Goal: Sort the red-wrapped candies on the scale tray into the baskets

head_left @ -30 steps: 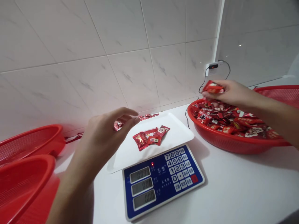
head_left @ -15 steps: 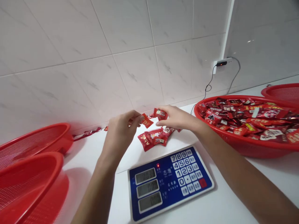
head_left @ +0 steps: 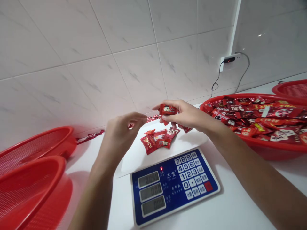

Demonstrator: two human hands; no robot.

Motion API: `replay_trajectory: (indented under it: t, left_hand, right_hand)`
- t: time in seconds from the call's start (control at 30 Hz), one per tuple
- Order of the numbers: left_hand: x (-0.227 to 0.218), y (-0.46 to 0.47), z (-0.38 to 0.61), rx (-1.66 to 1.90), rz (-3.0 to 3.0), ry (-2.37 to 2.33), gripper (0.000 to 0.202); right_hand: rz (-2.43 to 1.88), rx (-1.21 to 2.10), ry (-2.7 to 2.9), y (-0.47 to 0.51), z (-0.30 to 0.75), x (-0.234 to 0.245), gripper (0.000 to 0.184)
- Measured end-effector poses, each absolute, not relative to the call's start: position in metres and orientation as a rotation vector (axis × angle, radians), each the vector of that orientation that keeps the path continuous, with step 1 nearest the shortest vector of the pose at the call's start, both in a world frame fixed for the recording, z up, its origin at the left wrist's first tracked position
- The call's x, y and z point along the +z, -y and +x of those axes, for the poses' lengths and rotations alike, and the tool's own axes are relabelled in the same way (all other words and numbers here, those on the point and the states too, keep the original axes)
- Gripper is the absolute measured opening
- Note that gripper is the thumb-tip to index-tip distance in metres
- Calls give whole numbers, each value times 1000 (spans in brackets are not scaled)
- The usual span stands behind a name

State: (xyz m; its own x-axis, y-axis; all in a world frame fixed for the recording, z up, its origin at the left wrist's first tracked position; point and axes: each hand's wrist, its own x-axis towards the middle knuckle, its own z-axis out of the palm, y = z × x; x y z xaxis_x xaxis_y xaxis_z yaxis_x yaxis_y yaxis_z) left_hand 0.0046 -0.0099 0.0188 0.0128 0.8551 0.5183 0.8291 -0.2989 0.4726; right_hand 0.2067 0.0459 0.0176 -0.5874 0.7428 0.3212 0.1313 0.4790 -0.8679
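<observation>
My right hand (head_left: 185, 113) is closed on a small red candy packet (head_left: 168, 109) above the far part of the white scale pan (head_left: 129, 161). Another bit of red wrapper shows under its fingers. To the left of it, my left hand (head_left: 123, 127) hovers over the pan's left side, thumb and fingertips drawn together with no packet visible in them. Several red candy packets (head_left: 159, 139) lie in a loose cluster on the pan between and below my hands. In front stands the scale's blue panel (head_left: 175, 188), its display digits blurred.
At right is a red basket (head_left: 259, 148) heaped with wrapped candies, with another red basket (head_left: 290, 88) behind it. Two red baskets (head_left: 59, 179) stand at left. Loose red wrapped pieces (head_left: 91, 136) lie along the tiled wall, where a cable (head_left: 218, 80) hangs from a socket.
The orange-red packet pinched in my left hand is gone from its fingers, and that hand has moved slightly left. My right hand has lifted a little, still holding its red packet.
</observation>
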Motion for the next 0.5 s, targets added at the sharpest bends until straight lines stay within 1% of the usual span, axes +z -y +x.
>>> replay_trajectory:
  t: [0.1,0.23,0.5]
  left_hand:
    - [28,25,15,1337,2163,-1667,24]
    - [30,31,22,1338,2224,-1666,22]
    - [31,32,21,1343,2209,-1653,20]
  right_hand:
    - [-582,1176,2027,-38,202,18,27]
    - [-510,1249,2013,-31,200,19,16]
    - [-531,1314,2012,-28,200,22,15]
